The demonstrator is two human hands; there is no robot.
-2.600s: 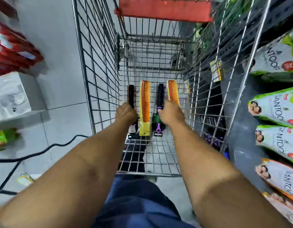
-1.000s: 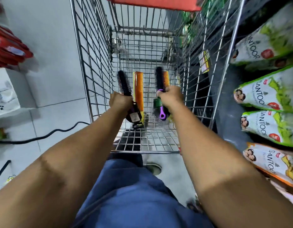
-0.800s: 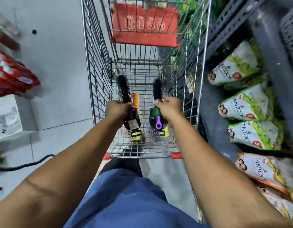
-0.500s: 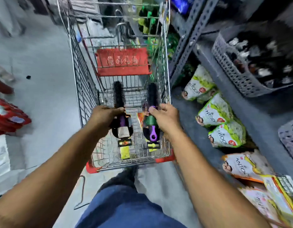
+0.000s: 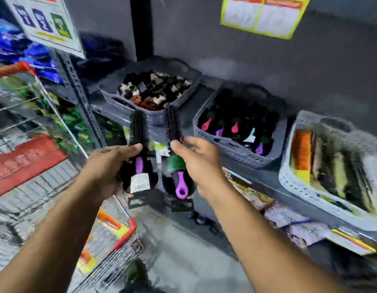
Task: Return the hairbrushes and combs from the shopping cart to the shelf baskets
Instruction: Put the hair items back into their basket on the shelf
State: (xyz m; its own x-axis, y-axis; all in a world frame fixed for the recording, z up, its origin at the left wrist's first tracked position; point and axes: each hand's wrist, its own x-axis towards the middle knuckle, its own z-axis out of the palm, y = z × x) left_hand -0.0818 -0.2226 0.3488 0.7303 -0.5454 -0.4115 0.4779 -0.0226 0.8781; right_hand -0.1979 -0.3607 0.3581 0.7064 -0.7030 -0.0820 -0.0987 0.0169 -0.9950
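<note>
My left hand (image 5: 107,166) grips a black round hairbrush (image 5: 137,132) with a purple strip and a white label on its handle. A second round hairbrush (image 5: 172,125), with a green and purple handle, is held upright in my right hand (image 5: 196,157). Both brushes are raised in front of the shelf, left of the middle grey basket (image 5: 232,149), which holds similar brushes with coloured handles. The grey basket (image 5: 297,187) at the right holds orange and yellow combs. The shopping cart (image 5: 27,166) is at lower left, blurred; its contents cannot be made out.
A third grey basket (image 5: 117,100) at the back left holds hair clips. A grey metal shelf upright (image 5: 77,85) stands between cart and baskets. Packets lie on the lower shelf (image 5: 289,220). Signs (image 5: 261,15) hang on the wall above.
Both hands have lifted the two round brushes out of the cart and up to shelf height. The view has swung right from the cart to the baskets.
</note>
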